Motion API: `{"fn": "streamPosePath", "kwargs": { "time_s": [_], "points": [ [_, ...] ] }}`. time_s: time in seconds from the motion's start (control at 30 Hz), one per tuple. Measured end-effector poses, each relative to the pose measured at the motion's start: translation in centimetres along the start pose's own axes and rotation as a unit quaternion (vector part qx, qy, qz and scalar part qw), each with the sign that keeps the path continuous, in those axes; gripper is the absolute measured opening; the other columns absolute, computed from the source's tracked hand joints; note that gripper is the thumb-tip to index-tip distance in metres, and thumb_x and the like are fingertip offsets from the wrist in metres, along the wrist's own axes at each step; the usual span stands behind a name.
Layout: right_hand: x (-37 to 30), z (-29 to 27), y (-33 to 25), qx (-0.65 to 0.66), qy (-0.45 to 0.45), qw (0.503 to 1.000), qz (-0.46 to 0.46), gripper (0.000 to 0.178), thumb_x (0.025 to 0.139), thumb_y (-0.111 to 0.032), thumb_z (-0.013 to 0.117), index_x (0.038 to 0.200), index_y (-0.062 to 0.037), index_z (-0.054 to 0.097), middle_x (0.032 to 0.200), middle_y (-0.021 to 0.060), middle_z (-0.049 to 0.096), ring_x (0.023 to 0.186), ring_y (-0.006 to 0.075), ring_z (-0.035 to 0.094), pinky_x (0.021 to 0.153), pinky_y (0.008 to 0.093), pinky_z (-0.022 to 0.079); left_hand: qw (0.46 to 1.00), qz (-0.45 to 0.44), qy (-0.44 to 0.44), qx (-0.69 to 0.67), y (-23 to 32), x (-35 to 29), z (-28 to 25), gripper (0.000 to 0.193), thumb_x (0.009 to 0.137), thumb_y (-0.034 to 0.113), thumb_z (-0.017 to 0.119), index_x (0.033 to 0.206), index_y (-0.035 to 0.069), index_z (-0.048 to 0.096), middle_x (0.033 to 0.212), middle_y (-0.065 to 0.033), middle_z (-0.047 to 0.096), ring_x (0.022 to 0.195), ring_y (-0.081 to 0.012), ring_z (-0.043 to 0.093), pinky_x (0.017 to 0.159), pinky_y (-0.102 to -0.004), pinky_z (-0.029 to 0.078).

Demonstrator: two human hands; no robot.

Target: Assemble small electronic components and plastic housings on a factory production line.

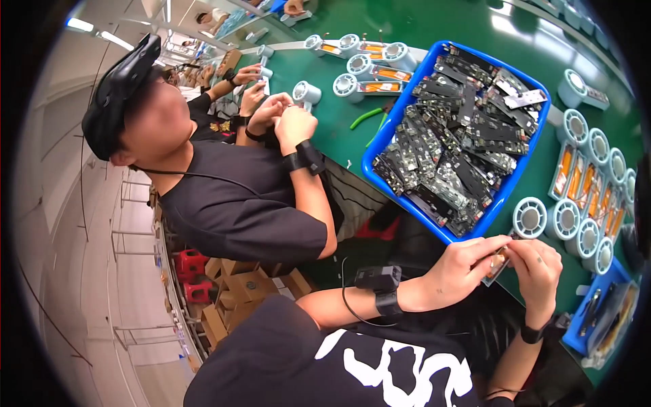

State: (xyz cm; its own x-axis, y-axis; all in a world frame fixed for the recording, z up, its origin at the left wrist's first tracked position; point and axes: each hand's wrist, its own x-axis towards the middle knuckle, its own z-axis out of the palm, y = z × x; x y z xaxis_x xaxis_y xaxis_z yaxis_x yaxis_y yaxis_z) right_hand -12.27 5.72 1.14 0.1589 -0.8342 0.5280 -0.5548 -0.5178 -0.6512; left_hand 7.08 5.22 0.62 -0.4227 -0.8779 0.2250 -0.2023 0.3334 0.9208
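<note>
Both my hands meet over an opened light-blue handheld fan [529, 218] at the table's near edge. Its round grille head points away from me, and its open handle runs between my fingers. My left hand [456, 275] is closed, with its fingertips pinched at the handle. My right hand [540, 271] is closed too, its thumb and fingers pressed against the handle's other side. Orange and dark parts show inside the handle; the fingers hide what is pinched there. Just beyond my hands stands a blue tray [369, 163] heaped with small black circuit boards [464, 136].
More opened fans [590, 183] with orange batteries lie in rows on the right, others [366, 74] beyond the tray. Green-handled pliers [366, 119] lie left of the tray. A blue bin [582, 325] with tools is at lower right. A co-worker [237, 183] sits at my left.
</note>
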Motion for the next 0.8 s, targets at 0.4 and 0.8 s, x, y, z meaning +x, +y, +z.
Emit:
{"fn": "streamPosePath", "kwargs": {
  "time_s": [0.4, 0.8],
  "points": [
    [1.0, 0.1, 0.9, 0.067, -0.058, 0.995, 0.043, 0.014, 0.075, -0.008, 0.082, 0.085, -0.0051, 0.072, 0.079, 0.0089, 0.073, 0.07, 0.0268, 0.072, 0.064, 0.0328, 0.056, 0.971, -0.205, -0.076, -0.096, 2.0, 0.5, -1.9, 0.036, 0.099, 0.003, 0.061, 0.134, -0.002, 0.061, 0.108, -0.0142, 0.073, 0.093, -0.0186, 0.071, 0.085, -0.0311, 0.057],
    [-5.6, 3.3, -6.6, 0.195, 0.18, 0.902, 0.339, 0.041, 0.086, 0.009, 0.067, 0.126, 0.0016, 0.058, 0.101, 0.0121, 0.069, 0.08, 0.0167, 0.067, 0.07, 0.0282, 0.054, 0.985, -0.048, -0.152, -0.058, 3.0, -0.5, -1.0, 0.043, 0.098, 0.004, 0.058, 0.14, -0.006, 0.053, 0.111, -0.0202, 0.068, 0.081, -0.0214, 0.069, 0.074, -0.0332, 0.059]
  ]
}}
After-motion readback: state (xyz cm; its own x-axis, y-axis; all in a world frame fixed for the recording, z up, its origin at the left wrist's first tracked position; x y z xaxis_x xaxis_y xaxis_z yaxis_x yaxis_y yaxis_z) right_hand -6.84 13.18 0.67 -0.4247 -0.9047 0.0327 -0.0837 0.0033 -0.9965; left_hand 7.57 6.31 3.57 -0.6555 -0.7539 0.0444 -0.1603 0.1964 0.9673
